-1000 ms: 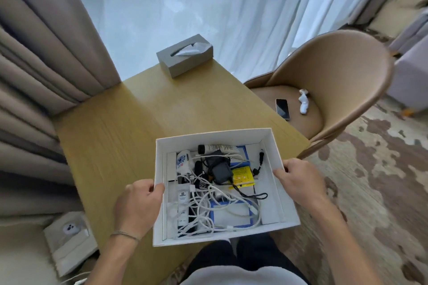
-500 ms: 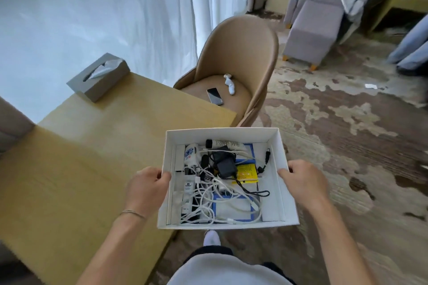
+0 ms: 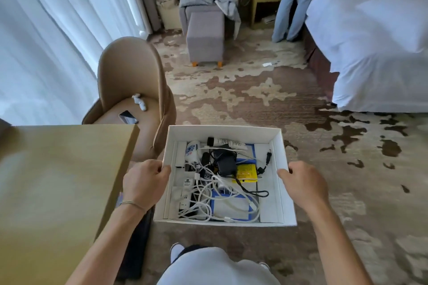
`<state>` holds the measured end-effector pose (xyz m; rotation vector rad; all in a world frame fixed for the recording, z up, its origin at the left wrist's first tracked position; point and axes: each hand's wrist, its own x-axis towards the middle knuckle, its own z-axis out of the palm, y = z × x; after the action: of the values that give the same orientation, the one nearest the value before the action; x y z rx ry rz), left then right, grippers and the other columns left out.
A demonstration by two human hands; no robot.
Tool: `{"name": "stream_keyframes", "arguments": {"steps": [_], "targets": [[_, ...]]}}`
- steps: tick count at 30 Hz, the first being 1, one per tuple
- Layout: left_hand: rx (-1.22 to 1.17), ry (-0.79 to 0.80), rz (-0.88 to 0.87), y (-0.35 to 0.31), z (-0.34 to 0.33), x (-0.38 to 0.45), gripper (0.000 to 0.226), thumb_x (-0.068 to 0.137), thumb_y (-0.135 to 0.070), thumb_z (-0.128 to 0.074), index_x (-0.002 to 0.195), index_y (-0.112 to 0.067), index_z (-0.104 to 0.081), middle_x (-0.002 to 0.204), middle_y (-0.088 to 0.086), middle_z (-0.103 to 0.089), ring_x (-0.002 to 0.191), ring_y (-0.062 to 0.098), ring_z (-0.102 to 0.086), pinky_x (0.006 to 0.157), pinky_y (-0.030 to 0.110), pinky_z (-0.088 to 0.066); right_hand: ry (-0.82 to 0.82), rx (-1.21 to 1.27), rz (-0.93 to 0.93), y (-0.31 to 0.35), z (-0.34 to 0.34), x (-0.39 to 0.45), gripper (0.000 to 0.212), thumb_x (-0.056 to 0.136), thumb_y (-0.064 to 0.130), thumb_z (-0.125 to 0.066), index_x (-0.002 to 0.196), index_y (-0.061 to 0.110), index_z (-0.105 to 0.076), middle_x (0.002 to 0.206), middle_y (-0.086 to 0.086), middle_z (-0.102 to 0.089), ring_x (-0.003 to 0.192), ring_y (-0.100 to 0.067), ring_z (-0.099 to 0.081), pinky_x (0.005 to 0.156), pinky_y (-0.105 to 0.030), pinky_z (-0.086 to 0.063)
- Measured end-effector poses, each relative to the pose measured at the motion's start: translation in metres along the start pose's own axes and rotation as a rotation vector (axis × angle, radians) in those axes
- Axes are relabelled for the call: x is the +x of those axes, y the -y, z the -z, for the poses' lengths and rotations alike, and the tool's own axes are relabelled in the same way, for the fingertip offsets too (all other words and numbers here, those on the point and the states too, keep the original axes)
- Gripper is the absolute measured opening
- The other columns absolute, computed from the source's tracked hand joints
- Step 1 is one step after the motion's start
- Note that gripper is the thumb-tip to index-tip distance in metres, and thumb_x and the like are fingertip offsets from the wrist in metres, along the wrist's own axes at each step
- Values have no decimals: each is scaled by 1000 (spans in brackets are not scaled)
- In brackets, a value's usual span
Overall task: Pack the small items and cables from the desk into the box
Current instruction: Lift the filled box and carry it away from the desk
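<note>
Two hands carry the white box (image 3: pixel 279 157) over the carpet, just right of the desk (image 3: pixel 58 180). Inside lie tangled white cables (image 3: pixel 203 194), a black adapter (image 3: pixel 225 164), a yellow packet (image 3: pixel 246 172) and a small white bottle (image 3: pixel 191 150). The left hand (image 3: pixel 144 184) grips its left wall, the right hand (image 3: pixel 303 184) its right wall, the box level between them

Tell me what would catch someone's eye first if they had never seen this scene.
The open white box at centre, gripped at its side walls by the left hand and the right hand, is crammed with white cables, a black adapter and a yellow packet. It hangs above the carpet, right of the wooden desk.
</note>
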<state>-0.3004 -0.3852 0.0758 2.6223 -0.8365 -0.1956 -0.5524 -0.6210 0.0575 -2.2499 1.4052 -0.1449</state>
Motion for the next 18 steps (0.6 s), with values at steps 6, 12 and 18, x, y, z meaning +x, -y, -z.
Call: {"name": "stream_keyframes", "arguments": {"steps": [6,12,18], "targets": [[32,38,-165,-109,-44,-32,47,88,-28,-59,51,-6,-41,44,2,-43,44,20,-41,48,30,-33,-98,34,-179,-116,60,-45,48,91,23,-62,53,17,-33,48,1,-29,45,-18,-25,51,-28,-19],[9,155,-381,-204,-93,-64,48,88,-26,-61,47,-15,-37,41,-4,-39,39,17,-37,44,24,-28,-199,78,-383,-215,99,-100,47,91,20,-61,54,16,-31,49,1,-27,46,-19,-24,51,-29,-18],[5,306,-585,-290,-137,-90,49,88,-23,-60,47,-16,-35,40,-4,-35,39,19,-35,46,24,-30,-302,92,-600,-295,115,-165,46,89,21,-60,54,16,-32,50,-1,-28,46,-19,-24,51,-29,-20]]}}
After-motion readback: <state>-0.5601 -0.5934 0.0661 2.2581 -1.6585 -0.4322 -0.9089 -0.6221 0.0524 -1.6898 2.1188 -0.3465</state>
